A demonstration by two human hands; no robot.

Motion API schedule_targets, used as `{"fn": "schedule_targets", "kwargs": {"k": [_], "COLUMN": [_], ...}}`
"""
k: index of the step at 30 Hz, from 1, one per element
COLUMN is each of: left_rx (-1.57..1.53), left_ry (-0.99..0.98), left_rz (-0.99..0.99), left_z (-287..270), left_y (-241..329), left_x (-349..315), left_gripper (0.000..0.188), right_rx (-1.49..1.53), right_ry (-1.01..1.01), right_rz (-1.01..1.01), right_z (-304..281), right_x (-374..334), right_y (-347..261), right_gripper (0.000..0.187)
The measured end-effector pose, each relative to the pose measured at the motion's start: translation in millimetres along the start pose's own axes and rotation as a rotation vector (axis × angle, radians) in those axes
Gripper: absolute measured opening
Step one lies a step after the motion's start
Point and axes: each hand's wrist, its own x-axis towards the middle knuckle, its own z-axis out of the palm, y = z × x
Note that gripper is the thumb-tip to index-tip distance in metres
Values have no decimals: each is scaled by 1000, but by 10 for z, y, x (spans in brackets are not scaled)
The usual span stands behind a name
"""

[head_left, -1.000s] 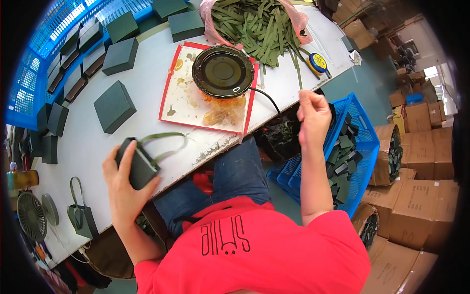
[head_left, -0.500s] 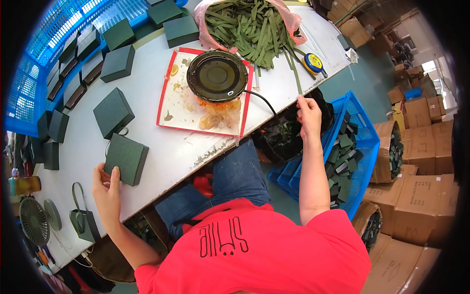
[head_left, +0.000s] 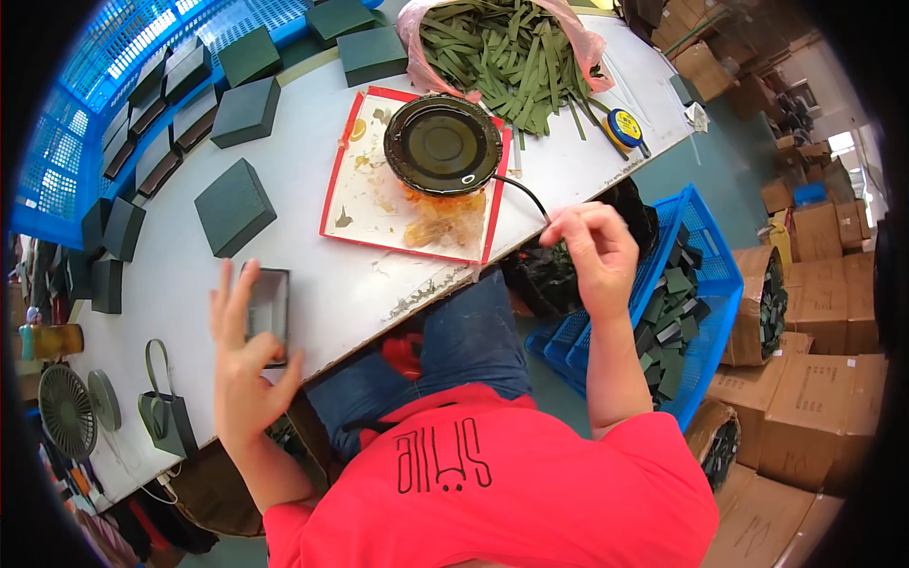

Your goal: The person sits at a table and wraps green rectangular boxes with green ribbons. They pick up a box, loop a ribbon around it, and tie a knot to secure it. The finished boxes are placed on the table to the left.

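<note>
My left hand [head_left: 248, 350] is over the near left of the white table [head_left: 350, 303], fingers spread. Beside its fingers and partly behind them is an open-topped box part [head_left: 272, 308] with a grey inside and dark rim; whether the hand touches it is hard to tell. A dark green box [head_left: 235, 208] lies just beyond. In front of the table edge I hold up my right hand [head_left: 597, 251], fingertips pinched together; what they hold, if anything, does not show. Nearest to it is the black cord of a round dark pot [head_left: 443, 142] of brown liquid.
The pot stands on a red-rimmed, stained tray [head_left: 341, 189]. Behind it, a pink bag [head_left: 412, 38] holds green strips [head_left: 502, 57]; a tape measure [head_left: 625, 128] lies alongside. Blue crate [head_left: 57, 199] and boxes stand left, with a fan [head_left: 66, 421]. Right are a scrap-filled blue crate [head_left: 724, 293] and cartons [head_left: 814, 407].
The near green box no longer shows its closed top; a grey-lined open part shows there. My left fingers have spread. My right hand has come nearer, and the strip it held is no longer visible.
</note>
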Motion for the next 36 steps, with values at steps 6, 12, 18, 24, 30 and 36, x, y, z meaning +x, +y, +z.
{"fn": "schedule_targets", "kwargs": {"k": [6,12,18,24,30,36], "left_rx": [56,185,144,129,120,125], "left_ry": [-280,-248,-169,-162,-160,-153], "left_rz": [-50,-137,-134,-123,-128,-124], "left_z": [48,159,300,297,299,311], "left_y": [132,157,126,118,118,110], "left_x": [94,137,65,63,64,60], "left_gripper": [50,67,70,71,72,72], "right_rx": [378,355,351,435,420,427], "right_ry": [-79,1,-74,-49,-47,-35], "right_rz": [397,438,571,561,594,603], "right_z": [355,559,572,601,623,642], "right_x": [-35,81,151,242,331,345], "right_y": [24,-6,55,136,142,152], "right_gripper": [20,27,23,24,19,14]}}
